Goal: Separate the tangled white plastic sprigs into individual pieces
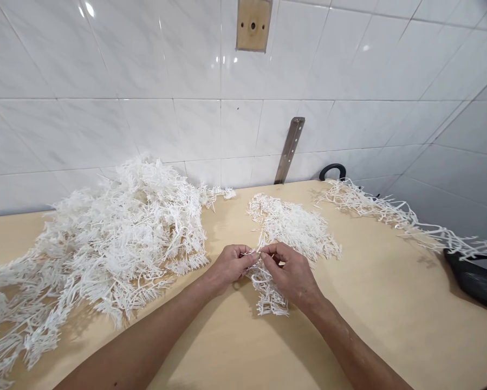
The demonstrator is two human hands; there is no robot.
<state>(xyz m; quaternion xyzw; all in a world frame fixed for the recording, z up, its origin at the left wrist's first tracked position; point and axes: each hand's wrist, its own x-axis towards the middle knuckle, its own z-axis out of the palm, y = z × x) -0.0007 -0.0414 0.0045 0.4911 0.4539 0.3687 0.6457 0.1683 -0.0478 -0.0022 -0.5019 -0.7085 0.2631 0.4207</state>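
My left hand (232, 266) and my right hand (290, 273) meet over the middle of the wooden table (389, 303). Both pinch one white plastic comb-like piece (267, 292), which hangs down between them onto the table. Just behind my hands lies a small heap of the same white pieces (294, 225). A big tangled pile of white plastic pieces (117, 238) covers the left part of the table, reaching close to my left wrist.
A strip of bare white plastic stems (393, 214) runs along the right back edge. A black basket (476, 276) sits at the right edge. A black handle (332, 170) and a metal bar (290, 149) lean by the tiled wall.
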